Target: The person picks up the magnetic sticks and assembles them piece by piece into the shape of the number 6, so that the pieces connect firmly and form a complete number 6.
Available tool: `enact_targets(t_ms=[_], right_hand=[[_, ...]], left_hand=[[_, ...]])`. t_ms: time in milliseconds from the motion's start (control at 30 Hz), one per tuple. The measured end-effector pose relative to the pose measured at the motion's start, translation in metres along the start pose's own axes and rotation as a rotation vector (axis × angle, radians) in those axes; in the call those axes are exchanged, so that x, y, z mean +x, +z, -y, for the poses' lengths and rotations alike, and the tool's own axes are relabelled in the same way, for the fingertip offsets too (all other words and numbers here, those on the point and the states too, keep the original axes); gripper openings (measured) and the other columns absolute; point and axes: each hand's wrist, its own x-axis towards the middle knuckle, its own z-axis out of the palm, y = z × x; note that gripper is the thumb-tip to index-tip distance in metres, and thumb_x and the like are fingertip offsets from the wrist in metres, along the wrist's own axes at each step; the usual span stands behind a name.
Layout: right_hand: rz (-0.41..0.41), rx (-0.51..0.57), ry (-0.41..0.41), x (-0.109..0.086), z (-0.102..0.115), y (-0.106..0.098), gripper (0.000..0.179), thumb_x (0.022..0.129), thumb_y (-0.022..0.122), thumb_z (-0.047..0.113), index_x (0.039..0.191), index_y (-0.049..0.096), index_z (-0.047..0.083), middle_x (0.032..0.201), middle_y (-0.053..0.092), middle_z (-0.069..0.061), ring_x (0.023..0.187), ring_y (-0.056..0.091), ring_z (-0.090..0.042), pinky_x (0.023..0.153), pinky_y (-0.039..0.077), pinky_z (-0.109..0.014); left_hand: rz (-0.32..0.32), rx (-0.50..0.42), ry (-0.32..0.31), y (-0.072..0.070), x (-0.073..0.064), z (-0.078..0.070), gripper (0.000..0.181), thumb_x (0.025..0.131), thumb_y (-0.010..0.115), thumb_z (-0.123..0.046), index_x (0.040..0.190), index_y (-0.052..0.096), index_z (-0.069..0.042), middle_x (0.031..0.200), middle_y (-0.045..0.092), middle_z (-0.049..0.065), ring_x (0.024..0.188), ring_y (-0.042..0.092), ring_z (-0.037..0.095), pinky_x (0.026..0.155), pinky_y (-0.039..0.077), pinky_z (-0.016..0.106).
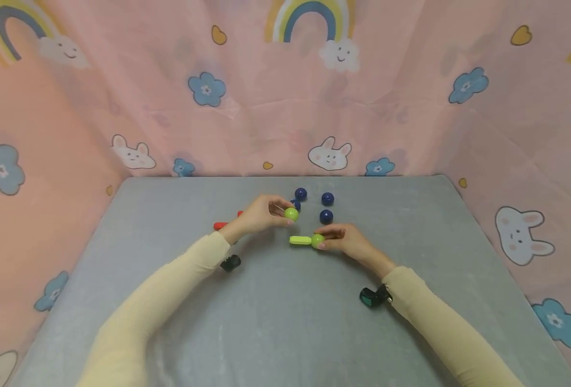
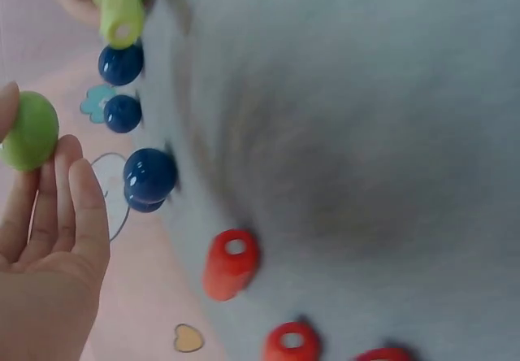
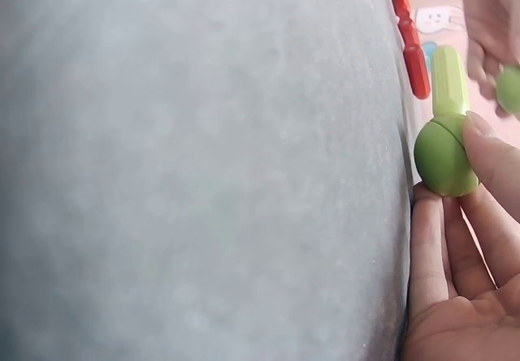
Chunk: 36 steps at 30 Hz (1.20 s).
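Note:
In the head view my left hand (image 1: 260, 215) pinches a glossy green ball (image 1: 291, 214) between thumb and fingertips, above the grey table. To its right, my right hand (image 1: 352, 242) holds a second green ball (image 1: 317, 241) by thumb and fingers. A yellow-green stick (image 1: 300, 240) sticks out of that ball, pointing left toward the other hand. The right wrist view shows the stick (image 3: 448, 80) joined end-on to the ball (image 3: 445, 158). From the left wrist, the stick's free end (image 2: 123, 28) shows a small hole. The left ball is apart from the stick.
Several dark blue balls (image 1: 327, 199) lie just beyond the hands. Red sticks (image 1: 220, 226) with holed ends lie by the left wrist, partly hidden behind it. A pink printed curtain (image 1: 266, 118) surrounds the back and sides of the grey table (image 1: 276, 322).

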Motion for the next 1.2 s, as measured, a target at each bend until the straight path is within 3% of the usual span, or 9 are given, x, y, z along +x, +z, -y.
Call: enact_targets(t_ms=[200,467,733,967,1200], right_hand=[[0.004,0.003,-0.007,0.000,0.000,0.000,0.045,0.085,0.079,0.025,0.126,0.067,0.010,0.122,0.071,-0.012,0.105,0.066,-0.013,0.091,0.051,-0.022],[-0.005,0.001,0.003,-0.001,-0.001,-0.001,0.046,0.084,0.079,0.025,0.126,0.067,0.010,0.123,0.070,-0.010,0.103,0.066,-0.008,0.090,0.052,-0.021],[0.003,0.008,0.000,-0.001,0.000,0.001,0.045,0.085,0.078,0.024,0.126,0.067,0.009,0.123,0.070,-0.013,0.104,0.065,-0.010,0.089,0.051,-0.017],[-0.006,-0.010,-0.011,-0.001,-0.001,0.000,0.044,0.086,0.077,0.022,0.126,0.066,0.008,0.122,0.070,-0.014,0.103,0.065,-0.011,0.088,0.051,-0.017],[-0.012,-0.037,-0.007,-0.002,0.001,0.002,0.043,0.086,0.078,0.024,0.125,0.068,0.011,0.121,0.070,-0.011,0.103,0.065,-0.011,0.088,0.051,-0.019]], left_hand=[[0.013,-0.025,-0.061,0.007,-0.023,0.013,0.040,0.081,0.081,-0.014,0.119,0.068,-0.008,0.122,0.068,0.010,0.106,0.069,0.021,0.088,0.058,0.029],[-0.032,0.024,-0.117,0.015,-0.039,0.029,0.038,0.080,0.083,-0.019,0.116,0.070,-0.014,0.115,0.071,0.004,0.099,0.070,0.015,0.082,0.057,0.027],[-0.047,0.017,-0.117,0.019,-0.047,0.036,0.038,0.079,0.084,-0.017,0.113,0.069,-0.011,0.112,0.071,0.007,0.095,0.070,0.014,0.075,0.055,0.022],[-0.039,-0.003,-0.116,0.024,-0.046,0.035,0.039,0.079,0.084,-0.014,0.114,0.068,-0.009,0.113,0.070,0.009,0.096,0.070,0.016,0.074,0.057,0.023],[-0.037,0.033,-0.128,0.024,-0.046,0.037,0.037,0.080,0.084,-0.017,0.113,0.068,-0.011,0.111,0.071,0.006,0.097,0.068,0.014,0.075,0.055,0.023]])
